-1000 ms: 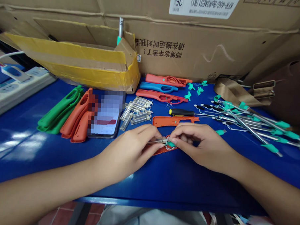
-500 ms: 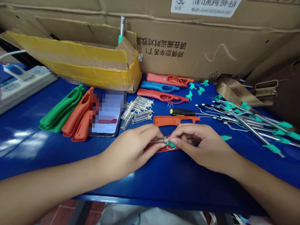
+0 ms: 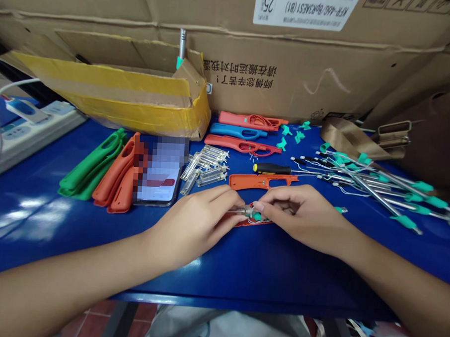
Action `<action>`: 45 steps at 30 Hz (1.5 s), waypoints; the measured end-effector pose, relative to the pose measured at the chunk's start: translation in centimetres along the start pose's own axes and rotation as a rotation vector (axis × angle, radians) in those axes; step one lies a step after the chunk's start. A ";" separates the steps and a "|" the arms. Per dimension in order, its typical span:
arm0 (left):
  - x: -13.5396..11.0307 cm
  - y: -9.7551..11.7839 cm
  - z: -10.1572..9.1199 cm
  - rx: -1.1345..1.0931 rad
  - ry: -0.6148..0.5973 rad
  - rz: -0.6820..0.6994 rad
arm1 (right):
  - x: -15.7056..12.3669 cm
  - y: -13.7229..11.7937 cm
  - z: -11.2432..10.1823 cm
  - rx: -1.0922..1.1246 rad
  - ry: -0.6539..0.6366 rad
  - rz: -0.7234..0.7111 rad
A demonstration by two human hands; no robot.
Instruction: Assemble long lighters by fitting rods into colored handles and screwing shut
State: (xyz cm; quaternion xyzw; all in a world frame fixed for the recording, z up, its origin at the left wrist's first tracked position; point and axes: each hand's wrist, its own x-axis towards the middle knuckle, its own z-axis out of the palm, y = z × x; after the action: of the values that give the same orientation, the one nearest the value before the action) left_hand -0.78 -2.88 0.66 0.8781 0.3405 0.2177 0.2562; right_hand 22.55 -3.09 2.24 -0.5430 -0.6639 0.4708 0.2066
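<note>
My left hand (image 3: 202, 219) is closed, with thumb and fingers pinching a small clear lighter fuel tank (image 3: 241, 210). Its valve end points right, toward my right hand (image 3: 301, 211). The right thumb and forefinger are pressed together at that end; what lies between them is hidden. Under both hands is an orange lighter casing half (image 3: 264, 223), partly covered. A green trigger piece (image 3: 257, 216) and thin white wires show in it. Just beyond the hands lies another orange casing half (image 3: 249, 181).
Several clear tanks (image 3: 212, 173) lie beside a phone (image 3: 160, 175). Green casings (image 3: 93, 165) and orange ones (image 3: 122, 184) are at left. A screwdriver (image 3: 273, 168) and metal lighter tubes (image 3: 376, 190) lie right. Red and blue casings (image 3: 237, 132) lie behind, near a taped carton (image 3: 138, 112).
My right thumb and forefinger have shifted slightly at the tank's valve end. My left hand stays on the tank. The whole view has shifted a little.
</note>
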 end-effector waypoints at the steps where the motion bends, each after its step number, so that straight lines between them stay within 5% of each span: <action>1: 0.0 0.0 0.0 0.005 0.003 0.006 | 0.0 0.0 0.0 -0.001 0.000 0.011; 19: 0.2 0.1 -0.2 -0.064 0.038 -0.048 | -0.2 -0.5 -0.2 -0.008 0.054 -0.151; 31: 0.2 0.2 0.2 -0.063 0.063 -0.015 | -0.1 -0.3 0.3 0.106 -0.023 0.008; 39: 0.6 0.2 -1.5 0.211 0.001 0.011 | -0.4 0.5 -0.4 -0.467 0.019 -0.339; 45: 0.7 0.4 -2.4 0.231 -0.108 0.029 | -0.7 0.8 -0.9 -0.685 -0.049 -0.361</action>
State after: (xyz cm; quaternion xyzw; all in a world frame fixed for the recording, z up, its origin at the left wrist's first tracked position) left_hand -1.50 -1.89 2.88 0.9170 0.3364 0.1332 0.1681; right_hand 23.90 -3.37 2.12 -0.4435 -0.8723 0.1907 0.0772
